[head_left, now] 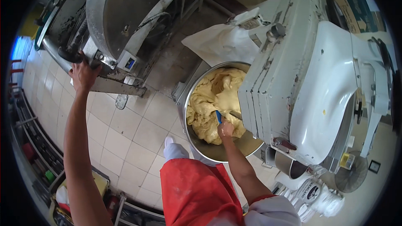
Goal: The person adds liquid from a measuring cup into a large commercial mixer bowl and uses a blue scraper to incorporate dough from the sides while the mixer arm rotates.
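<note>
My right hand (226, 129) is closed on a blue scraper (219, 116) inside a large round metal mixing bowl (247, 147). The scraper's blade is partly hidden in a big mass of pale yellow, sticky dough (204, 119). Just beside the hand, a metal mixer shaft (236, 114) reaches into the dough. Far to the left, my left arm is stretched out and my left hand (83, 75) grips a dark handle (70, 55) at the edge of a grey metal machine (109, 21); its fingertips are partly hidden.
A worn white mixer (272, 71) overhangs the bowl's right side. White cloth (222, 44) drapes behind the bowl. White tubs (312, 192) stand at lower right, and a rack (39, 150) lines the left. Pale tiles (130, 129) cover the floor around my feet.
</note>
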Action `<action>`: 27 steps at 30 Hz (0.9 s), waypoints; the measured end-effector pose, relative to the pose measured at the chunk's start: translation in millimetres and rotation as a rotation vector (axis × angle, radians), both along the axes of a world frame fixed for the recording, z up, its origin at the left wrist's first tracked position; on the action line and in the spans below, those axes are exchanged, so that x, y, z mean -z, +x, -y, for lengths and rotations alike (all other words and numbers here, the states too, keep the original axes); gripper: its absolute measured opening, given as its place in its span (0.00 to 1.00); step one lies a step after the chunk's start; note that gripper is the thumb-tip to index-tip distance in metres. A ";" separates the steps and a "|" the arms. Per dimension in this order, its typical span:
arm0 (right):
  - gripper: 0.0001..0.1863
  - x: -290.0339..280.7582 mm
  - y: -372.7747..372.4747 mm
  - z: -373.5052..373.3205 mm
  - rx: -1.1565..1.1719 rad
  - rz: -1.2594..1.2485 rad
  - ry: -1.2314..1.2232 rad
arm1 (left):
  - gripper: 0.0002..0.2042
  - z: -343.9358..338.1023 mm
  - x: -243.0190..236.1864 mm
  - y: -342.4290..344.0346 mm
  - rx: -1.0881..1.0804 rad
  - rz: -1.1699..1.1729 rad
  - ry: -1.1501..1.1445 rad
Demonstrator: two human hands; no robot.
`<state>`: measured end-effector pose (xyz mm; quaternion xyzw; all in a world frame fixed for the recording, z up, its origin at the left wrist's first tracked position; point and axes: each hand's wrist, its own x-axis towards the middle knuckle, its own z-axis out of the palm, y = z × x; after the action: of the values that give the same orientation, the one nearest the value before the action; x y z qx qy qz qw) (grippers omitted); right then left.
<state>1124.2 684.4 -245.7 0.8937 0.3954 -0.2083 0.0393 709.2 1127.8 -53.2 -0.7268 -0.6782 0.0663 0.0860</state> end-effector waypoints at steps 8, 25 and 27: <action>0.19 -55.1 -4.6 51.9 -0.105 -0.457 -0.060 | 0.45 10.4 -2.8 -20.6 0.000 0.044 0.043; 0.14 -176.4 -55.6 -54.9 0.035 -0.614 0.260 | 0.32 10.6 -16.3 -2.5 0.042 0.110 0.045; 0.13 -177.3 -56.4 -57.2 0.028 -0.602 0.263 | 0.33 10.6 -16.4 -2.8 0.029 0.091 0.030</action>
<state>1067.8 741.6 -68.4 0.7949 0.4004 -0.4106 -0.1981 706.4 1117.2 -36.8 -0.7375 -0.6717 0.0215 0.0669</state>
